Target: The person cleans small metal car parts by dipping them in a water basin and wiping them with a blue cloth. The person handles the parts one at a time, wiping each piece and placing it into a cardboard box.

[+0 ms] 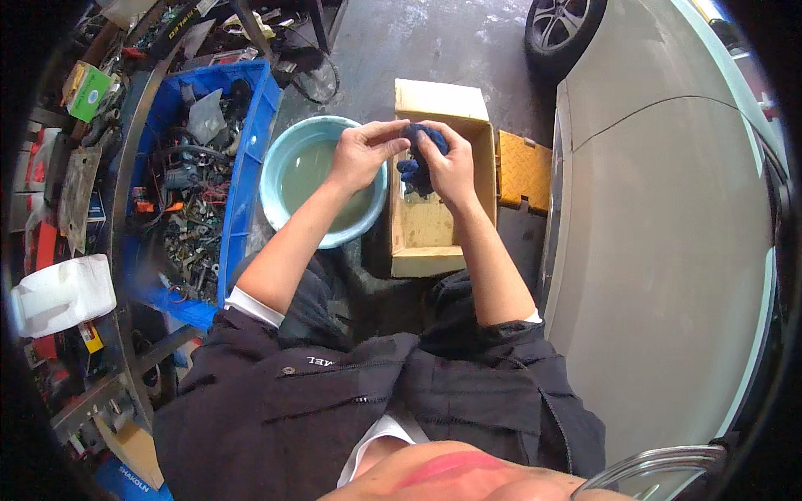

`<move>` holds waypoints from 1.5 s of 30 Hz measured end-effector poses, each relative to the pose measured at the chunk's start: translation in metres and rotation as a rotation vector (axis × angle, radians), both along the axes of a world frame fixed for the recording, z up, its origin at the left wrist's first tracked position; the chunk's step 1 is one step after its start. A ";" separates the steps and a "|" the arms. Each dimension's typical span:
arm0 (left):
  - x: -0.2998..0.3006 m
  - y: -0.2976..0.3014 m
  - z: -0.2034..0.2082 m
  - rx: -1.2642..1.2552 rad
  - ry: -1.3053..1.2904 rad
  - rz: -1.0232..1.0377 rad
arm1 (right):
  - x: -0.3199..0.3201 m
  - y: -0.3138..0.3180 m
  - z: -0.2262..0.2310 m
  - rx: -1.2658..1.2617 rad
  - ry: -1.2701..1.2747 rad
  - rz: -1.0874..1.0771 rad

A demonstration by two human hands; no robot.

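A crumpled dark blue cloth (415, 174) is bunched in my right hand (452, 171), whose fingers and thumb are closed around it above the open cardboard box (426, 260). My left hand (361, 157) is raised over the right rim of the light blue basin (272, 200). Its thumb and fingers come together in a pinch against the cloth's left side. Whatever lies between those fingertips is too small or too covered to make out. Cloudy water (311, 171) fills part of the basin.
On the left, a blue crate (264, 108) holds jumbled metal parts, beside a cluttered rack with a white plastic container (67, 294). A yellow textured step (525, 169) stands right of the box. A light-coloured car (660, 250) borders the right side, its wheel (564, 29) at the top.
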State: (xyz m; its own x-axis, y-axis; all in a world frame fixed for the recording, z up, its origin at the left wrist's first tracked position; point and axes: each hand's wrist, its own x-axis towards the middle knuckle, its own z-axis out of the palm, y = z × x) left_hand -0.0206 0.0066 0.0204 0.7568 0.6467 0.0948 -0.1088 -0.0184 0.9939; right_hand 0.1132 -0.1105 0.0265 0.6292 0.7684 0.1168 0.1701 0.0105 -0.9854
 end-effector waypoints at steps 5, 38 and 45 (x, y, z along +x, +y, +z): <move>-0.002 0.001 0.002 -0.016 0.030 -0.036 | -0.003 -0.003 0.002 0.026 -0.040 -0.011; -0.007 -0.002 0.011 0.282 0.077 0.132 | -0.007 -0.011 0.026 0.077 -0.403 0.136; -0.013 0.008 -0.001 0.895 0.087 0.023 | -0.006 -0.016 0.019 -0.154 -0.496 0.157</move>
